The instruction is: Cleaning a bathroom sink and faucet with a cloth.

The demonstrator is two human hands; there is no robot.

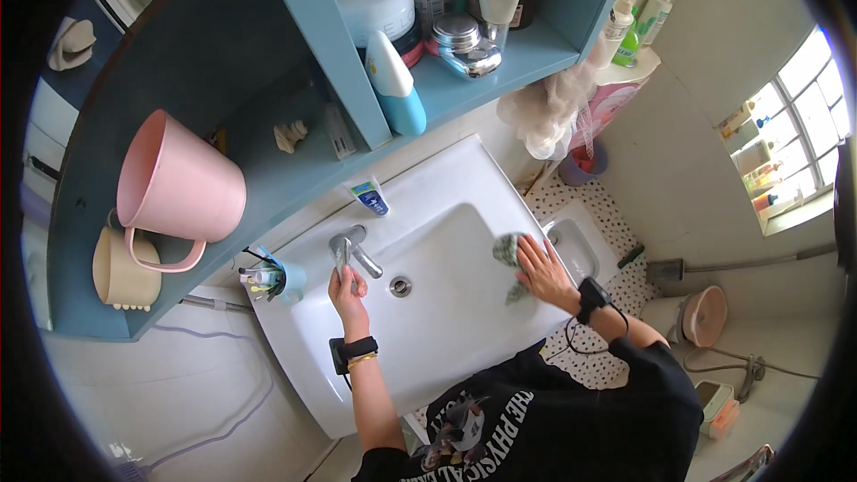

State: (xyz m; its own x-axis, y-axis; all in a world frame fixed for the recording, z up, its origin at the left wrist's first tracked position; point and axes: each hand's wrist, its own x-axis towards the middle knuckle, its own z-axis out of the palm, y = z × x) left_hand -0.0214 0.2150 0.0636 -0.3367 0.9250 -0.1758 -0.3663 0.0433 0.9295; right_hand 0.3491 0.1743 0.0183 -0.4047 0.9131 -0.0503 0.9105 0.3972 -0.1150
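A person in a black top with pale lettering [571, 419] leans over a white sink [420, 348], seen from above. Both forearms reach in from the lower edge, each wearing a black wrist device; the one on the left wrist [348, 353] sits by a thin yellow band.

The right hand [545, 275] lies nearly flat, fingers extended close together, over a green-grey cloth [507, 250] on the right side of the basin. The cloth shows past the fingertips and beneath the palm.

The left hand [348, 293] is partly curled, its fingertips at the lever of the silver tap [361, 254]; whether they grip it or merely touch it, I cannot tell. The round drain [400, 286] is just right of that hand.

Along the back of the sink stand a blue and white tube [370, 197] and, at the left corner, a light blue cup [292, 280] of toothbrushes.

Above is a blue shelf [323, 45] with a pink mug [183, 180], a beige cup [125, 270] and a white and blue bottle [395, 89].

Farther right are a spotted floor [636, 281] and a bright barred window [808, 80].
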